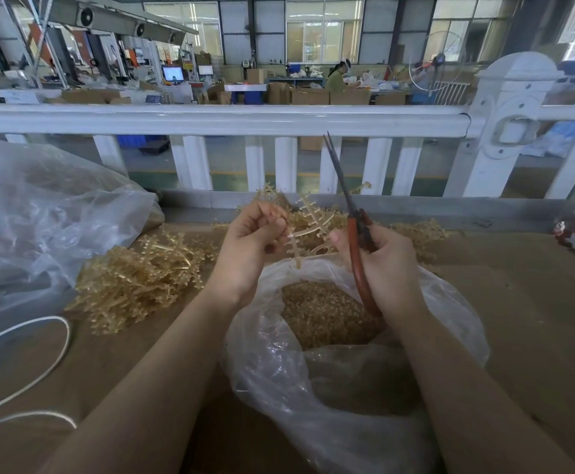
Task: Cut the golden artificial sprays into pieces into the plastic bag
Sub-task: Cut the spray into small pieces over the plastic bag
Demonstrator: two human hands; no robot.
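Head view: left hand (250, 241) pinched golden spray (308, 222) above open plastic bag (313, 381) at table (532, 323) near edge, right hand (383, 265) gripped scissors (354, 220), blades nearly closed, pointing up, cut pieces (323, 309) in bag, uncut pile (142, 278) left.

The cardboard-covered table (518, 319) carries golden sprays (135, 278), two plastic bags (313, 388) and a white cord (39, 364).

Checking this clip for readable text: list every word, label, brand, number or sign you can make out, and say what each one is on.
No text can be read in this frame.
Monitors in the background: lit screens, content too small and blurred to read.
Yellow sign on a background machine: blurred, unreadable.
Scissors, plastic bag, cardboard boxes: no visible markings.
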